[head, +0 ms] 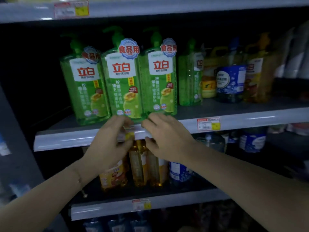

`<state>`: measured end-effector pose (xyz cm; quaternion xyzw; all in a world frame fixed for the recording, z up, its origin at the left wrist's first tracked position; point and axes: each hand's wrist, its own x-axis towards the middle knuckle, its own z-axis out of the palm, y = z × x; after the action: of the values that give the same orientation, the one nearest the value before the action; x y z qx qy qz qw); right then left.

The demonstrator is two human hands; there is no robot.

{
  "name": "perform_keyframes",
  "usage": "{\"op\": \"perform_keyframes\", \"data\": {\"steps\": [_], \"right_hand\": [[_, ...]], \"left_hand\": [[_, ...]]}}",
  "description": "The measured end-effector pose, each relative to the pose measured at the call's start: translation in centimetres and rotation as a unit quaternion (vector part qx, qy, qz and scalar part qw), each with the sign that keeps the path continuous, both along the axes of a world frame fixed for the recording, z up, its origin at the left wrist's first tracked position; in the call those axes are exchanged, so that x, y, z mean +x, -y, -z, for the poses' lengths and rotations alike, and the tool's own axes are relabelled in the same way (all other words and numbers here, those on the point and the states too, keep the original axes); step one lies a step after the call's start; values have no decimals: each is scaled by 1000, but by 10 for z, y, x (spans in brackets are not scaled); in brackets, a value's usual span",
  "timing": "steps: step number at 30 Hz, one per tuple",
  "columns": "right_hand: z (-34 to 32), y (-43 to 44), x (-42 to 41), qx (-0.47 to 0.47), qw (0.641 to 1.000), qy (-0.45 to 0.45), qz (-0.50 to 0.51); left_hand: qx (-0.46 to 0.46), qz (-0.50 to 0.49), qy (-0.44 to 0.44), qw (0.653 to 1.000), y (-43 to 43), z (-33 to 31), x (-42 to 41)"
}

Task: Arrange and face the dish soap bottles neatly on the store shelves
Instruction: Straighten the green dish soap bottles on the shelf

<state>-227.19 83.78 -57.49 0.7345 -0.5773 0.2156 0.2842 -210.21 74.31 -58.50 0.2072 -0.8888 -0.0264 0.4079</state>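
So you're standing at the middle shelf and all three green dish soap bottles are standing upright near its front edge, long axis straight up, pump heads on top, labels facing out at you. The left green bottle is sitting closest to the shelf's left end and leaning a touch to the left. The middle green bottle is pressing up against it, and the right green bottle is touching that one on its other side.

Your left hand is reaching up with curled fingers at the front lip, right under the middle bottle's base. Your right hand is doing the same just beside it, fingertips at the bottom where the middle and right bottles meet. It's blurry there, so I can't tell whether either hand is actually gripping a bottle or only touching it.

Further right, a fourth green bottle is sitting farther back, upright but turned so its narrow side is facing you. Past it a yellow jug, a blue bottle and an amber bottle are lining up toward the right end. A price tag is hanging on the front lip below them.
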Motion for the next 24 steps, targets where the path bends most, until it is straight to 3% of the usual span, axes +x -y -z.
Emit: {"op": "perform_keyframes", "data": {"steps": [6, 9, 17, 24], "right_hand": [[47, -47, -54, 75, 996, 1, 53], [75, -62, -93, 113, 988, 25, 106], [126, -88, -189, 184, 948, 104, 238], [148, -92, -231, 211, 910, 220, 279]], "left_hand": [[-9, 83, 125, 989, -39, 49, -62], [30, 105, 136, 985, -50, 76, -106], [153, 100, 190, 965, -77, 151, -249], [270, 8, 167, 948, -72, 216, -279]]}}
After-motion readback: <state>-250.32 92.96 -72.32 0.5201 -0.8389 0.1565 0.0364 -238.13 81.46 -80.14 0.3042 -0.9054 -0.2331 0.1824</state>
